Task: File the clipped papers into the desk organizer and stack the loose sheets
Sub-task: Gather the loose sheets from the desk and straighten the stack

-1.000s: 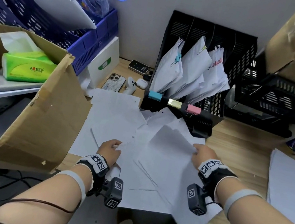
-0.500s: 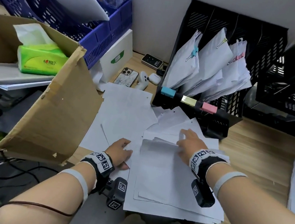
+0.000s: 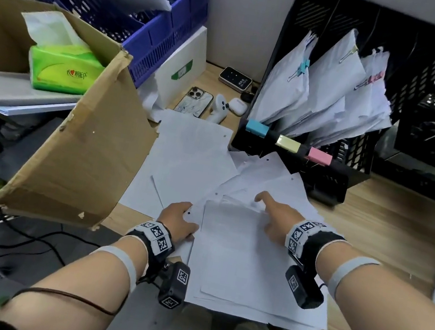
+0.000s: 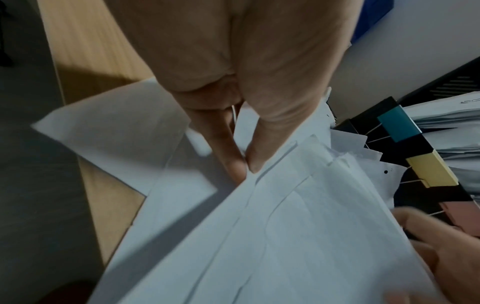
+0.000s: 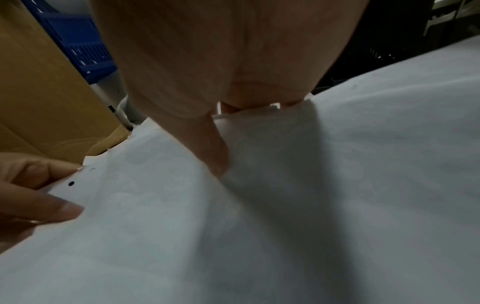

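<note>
Right hand (image 3: 274,214) now lies flat, fingers spread, on the squared-up loose sheets (image 3: 244,270) at bench's 6 o'clock edge, left hand (image 3: 177,220) pinches their corner; clipped papers (image 3: 324,87) already sit in organizer (image 3: 374,47) at 1 o'clock, so stacking nears done.

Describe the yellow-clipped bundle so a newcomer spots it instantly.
Find the black desk organizer against the wall. Three clipped paper bundles lean in it; the yellow-clipped bundle is the middle one. Its neighbours carry a blue clip and a pink clip.
</note>
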`<state>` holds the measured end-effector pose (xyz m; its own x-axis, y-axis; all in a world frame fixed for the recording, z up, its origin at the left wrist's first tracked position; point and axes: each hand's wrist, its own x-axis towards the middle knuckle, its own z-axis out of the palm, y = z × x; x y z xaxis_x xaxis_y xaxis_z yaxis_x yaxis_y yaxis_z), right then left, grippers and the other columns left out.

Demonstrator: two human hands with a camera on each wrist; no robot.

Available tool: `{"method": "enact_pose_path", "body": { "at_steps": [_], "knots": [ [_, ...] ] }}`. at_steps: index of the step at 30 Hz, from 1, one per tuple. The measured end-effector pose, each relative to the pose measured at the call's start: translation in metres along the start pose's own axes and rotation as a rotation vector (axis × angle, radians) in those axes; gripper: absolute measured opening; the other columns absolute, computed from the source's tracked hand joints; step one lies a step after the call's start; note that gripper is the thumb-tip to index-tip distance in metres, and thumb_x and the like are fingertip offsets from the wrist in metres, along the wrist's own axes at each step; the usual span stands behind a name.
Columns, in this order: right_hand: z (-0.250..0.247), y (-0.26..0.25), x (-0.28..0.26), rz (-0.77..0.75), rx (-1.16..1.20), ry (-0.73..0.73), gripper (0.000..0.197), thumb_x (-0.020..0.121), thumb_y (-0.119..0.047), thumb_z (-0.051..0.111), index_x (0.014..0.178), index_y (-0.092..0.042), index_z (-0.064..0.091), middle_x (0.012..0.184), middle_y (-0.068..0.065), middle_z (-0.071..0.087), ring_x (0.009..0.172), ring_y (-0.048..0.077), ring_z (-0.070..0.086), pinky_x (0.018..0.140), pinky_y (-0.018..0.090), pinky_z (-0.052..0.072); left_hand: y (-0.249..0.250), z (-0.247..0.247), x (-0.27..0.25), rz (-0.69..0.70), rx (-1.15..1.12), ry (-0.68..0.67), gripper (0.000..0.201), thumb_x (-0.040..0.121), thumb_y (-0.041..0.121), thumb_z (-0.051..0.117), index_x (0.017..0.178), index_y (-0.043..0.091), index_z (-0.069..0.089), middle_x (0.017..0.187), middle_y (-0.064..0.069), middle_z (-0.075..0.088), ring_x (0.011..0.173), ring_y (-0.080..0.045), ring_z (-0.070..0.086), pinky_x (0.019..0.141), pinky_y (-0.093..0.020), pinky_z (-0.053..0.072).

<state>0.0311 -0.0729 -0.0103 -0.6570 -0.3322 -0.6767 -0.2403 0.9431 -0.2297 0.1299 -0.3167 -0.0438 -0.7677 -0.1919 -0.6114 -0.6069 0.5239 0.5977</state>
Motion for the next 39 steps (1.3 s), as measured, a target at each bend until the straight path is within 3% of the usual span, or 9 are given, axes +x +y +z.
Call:
{"method": "enact_pose_path", "body": {
  "at_steps": [5, 9, 13, 19, 23, 26, 31, 34, 39],
  "knots": [
    [0.014, 0.002, -0.008, 0.014, -0.069, -0.085, 0.057, 0.079, -0.012, 0.054, 0.125, -0.035, 0.031, 0.093, 0.003, 0.058, 0.076, 0.028, 0.057, 0.066, 0.031, 0.049, -0.001, 0.003, 0.000, -0.007, -0.076, 0.025, 0.011, 0.079, 0.005, 0.064, 0.078, 0.016, 0.062, 0.073, -0.001, 0.065, 0.053, -0.010, 0.061, 0.046, -0.012, 0.045],
    [0.030, -0.004, -0.003, 0.002, -0.150, -0.016, 0.045, 0.077, -0.013, 0.053, 0.118, -0.025, 0.041, 0.104, 0.001, 0.060, 0.098, 0.029, 0.056, 0.089, 0.037, 0.042, -0.005, 0.004, -0.001, 0.002, -0.166, 0.014, 0.010, 0.083, 0.002, 0.065, 0.082, 0.013, 0.063, 0.074, -0.002, 0.063, 0.047, -0.003, 0.059, 0.043, -0.010, 0.043],
    [0.033, -0.009, 0.001, -0.061, -0.347, 0.109, 0.033, 0.078, -0.018, 0.062, 0.110, -0.021, 0.059, 0.118, 0.004, 0.044, 0.116, 0.028, 0.043, 0.091, 0.040, 0.040, -0.007, 0.004, -0.001, -0.008, -0.281, -0.002, 0.009, 0.091, 0.002, 0.059, 0.095, 0.007, 0.064, 0.082, -0.010, 0.064, 0.063, -0.018, 0.065, 0.048, -0.011, 0.049],
    [-0.004, -0.022, 0.002, -0.208, -0.533, 0.177, 0.051, 0.073, -0.003, 0.066, 0.117, -0.024, 0.052, 0.113, 0.004, 0.048, 0.089, 0.025, 0.051, 0.083, 0.037, 0.039, -0.010, 0.009, 0.004, 0.013, -0.363, -0.007, 0.026, 0.092, -0.006, 0.046, 0.096, 0.011, 0.066, 0.087, -0.012, 0.065, 0.080, -0.027, 0.071, 0.065, -0.029, 0.063],
    [-0.016, -0.037, 0.008, -0.346, -0.665, 0.304, 0.035, 0.081, -0.011, 0.065, 0.114, -0.024, 0.064, 0.154, 0.012, 0.026, 0.145, 0.034, 0.019, 0.115, 0.048, 0.025, -0.011, 0.006, 0.003, 0.069, -0.325, -0.027, 0.036, 0.085, -0.008, 0.044, 0.078, 0.016, 0.069, 0.074, -0.005, 0.062, 0.075, -0.026, 0.069, 0.071, -0.039, 0.064],
    [-0.018, -0.047, 0.014, -0.412, -0.715, 0.293, 0.031, 0.086, -0.018, 0.064, 0.115, -0.027, 0.065, 0.160, 0.008, 0.018, 0.151, 0.031, 0.003, 0.121, 0.053, 0.006, -0.010, -0.001, 0.001, 0.128, -0.253, -0.055, 0.043, 0.078, -0.009, 0.041, 0.065, 0.023, 0.066, 0.066, 0.000, 0.057, 0.063, -0.022, 0.060, 0.062, -0.036, 0.061],
    [-0.025, -0.050, 0.006, -0.330, -0.611, 0.220, 0.042, 0.084, -0.005, 0.049, 0.119, -0.029, 0.052, 0.105, 0.001, 0.062, 0.111, 0.025, 0.058, 0.120, 0.050, 0.012, -0.005, -0.015, 0.001, 0.213, -0.308, -0.100, 0.016, 0.090, 0.001, 0.053, 0.084, 0.007, 0.067, 0.073, -0.005, 0.059, 0.071, -0.019, 0.057, 0.069, -0.037, 0.054],
    [-0.041, -0.040, -0.012, -0.305, -0.436, 0.318, 0.036, 0.081, -0.003, 0.046, 0.102, -0.030, 0.035, 0.093, 0.001, 0.062, 0.092, 0.032, 0.061, 0.097, 0.040, 0.042, 0.010, -0.027, -0.004, 0.145, -0.547, -0.056, 0.017, 0.100, 0.021, 0.054, 0.095, 0.011, 0.067, 0.086, -0.006, 0.067, 0.077, -0.020, 0.065, 0.073, -0.031, 0.055],
    [-0.081, -0.029, -0.050, -0.202, 0.104, 0.548, 0.072, 0.083, -0.004, 0.051, 0.140, -0.036, 0.021, 0.079, 0.006, 0.062, 0.070, 0.031, 0.061, 0.063, 0.033, 0.046, 0.026, -0.046, -0.004, 0.124, -0.592, -0.013, 0.045, 0.075, 0.062, 0.071, 0.093, 0.021, 0.067, 0.090, -0.005, 0.067, 0.086, -0.021, 0.063, 0.082, -0.038, 0.055]
  ]
}}
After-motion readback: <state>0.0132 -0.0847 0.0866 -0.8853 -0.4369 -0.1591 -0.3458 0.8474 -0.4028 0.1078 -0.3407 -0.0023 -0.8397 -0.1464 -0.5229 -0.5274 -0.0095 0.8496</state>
